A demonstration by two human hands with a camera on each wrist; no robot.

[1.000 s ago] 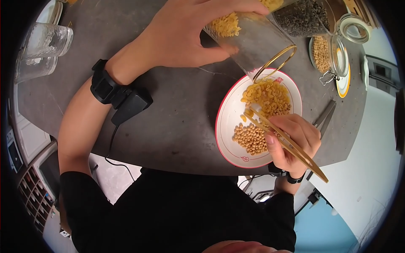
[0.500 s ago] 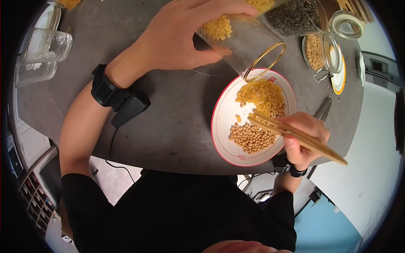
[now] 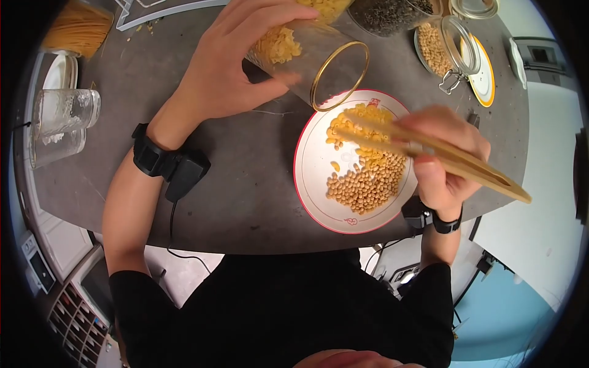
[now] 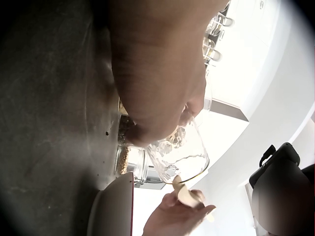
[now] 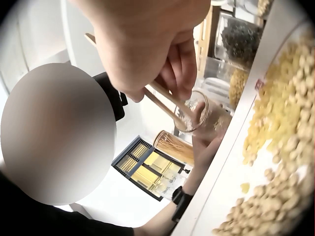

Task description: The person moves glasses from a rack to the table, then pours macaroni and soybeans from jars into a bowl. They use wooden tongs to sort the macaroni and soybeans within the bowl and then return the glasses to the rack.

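My left hand (image 3: 236, 70) grips a clear glass (image 3: 334, 52) with a gold rim, tilted so its mouth leans over the plate; yellow pasta (image 3: 279, 46) lies deep inside it. In my right hand (image 3: 451, 147) I hold wooden tongs (image 3: 485, 172), blurred in the head view. Their tips are right at the rim of the glass (image 5: 204, 115) in the right wrist view. Below is a white, red-rimmed plate (image 3: 313, 190). It bears small yellow pasta rings (image 3: 368, 116) on the far side and soybeans (image 3: 365, 187) on the near side, with one pasta piece (image 3: 335, 166) apart.
Beyond the plate stand a jar of dark dried leaves (image 3: 392, 15) and an open clip-top jar of soybeans (image 3: 434, 49) next to a yellow-rimmed plate (image 3: 485, 73). Glasses (image 3: 64, 122) and spaghetti (image 3: 76, 27) are at far left. A cable (image 3: 173, 227) hangs from my left wrist.
My right hand has lifted the tongs from the food on the plate up towards the glass mouth. My left hand keeps its grip on the tilted glass. The head view has shifted.
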